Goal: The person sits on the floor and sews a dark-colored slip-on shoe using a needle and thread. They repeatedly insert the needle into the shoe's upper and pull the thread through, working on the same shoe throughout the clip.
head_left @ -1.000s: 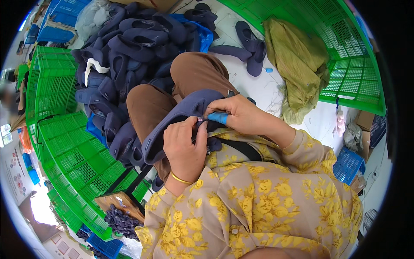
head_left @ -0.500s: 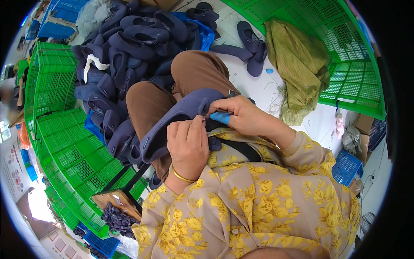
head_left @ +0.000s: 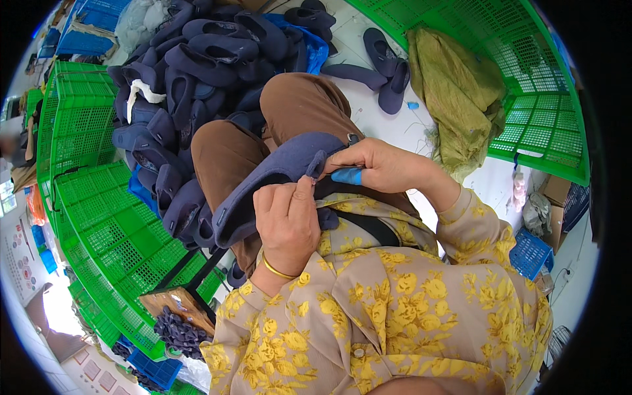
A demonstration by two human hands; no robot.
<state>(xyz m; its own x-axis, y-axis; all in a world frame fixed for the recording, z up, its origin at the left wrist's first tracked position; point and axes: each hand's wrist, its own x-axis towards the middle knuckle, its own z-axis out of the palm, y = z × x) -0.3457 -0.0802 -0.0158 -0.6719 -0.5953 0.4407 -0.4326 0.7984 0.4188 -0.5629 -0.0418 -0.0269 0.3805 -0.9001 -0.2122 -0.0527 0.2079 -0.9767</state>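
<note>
A navy fabric shoe (head_left: 247,191) lies across my lap, its opening toward me. My left hand (head_left: 286,220) is closed on the shoe's near edge, thumb and index finger pinched together at the rim. Beside that pinch, my right hand (head_left: 388,168) is closed in a pinch of its own, with blue tape round one digit. A thin dark line shows at its fingertips, too fine to name. Another navy piece (head_left: 327,219) sticks out just past my left hand.
A large heap of navy shoes (head_left: 217,49) lies beyond my knees. Green crates (head_left: 99,217) stand at the left, and another green crate (head_left: 546,125) at the right. An olive sack (head_left: 454,92) and a few loose shoes (head_left: 392,85) rest on the white floor.
My right hand has shifted a little to the right, away from the left fingertips, and its wrist has risen. My left hand and the shoe have barely moved.
</note>
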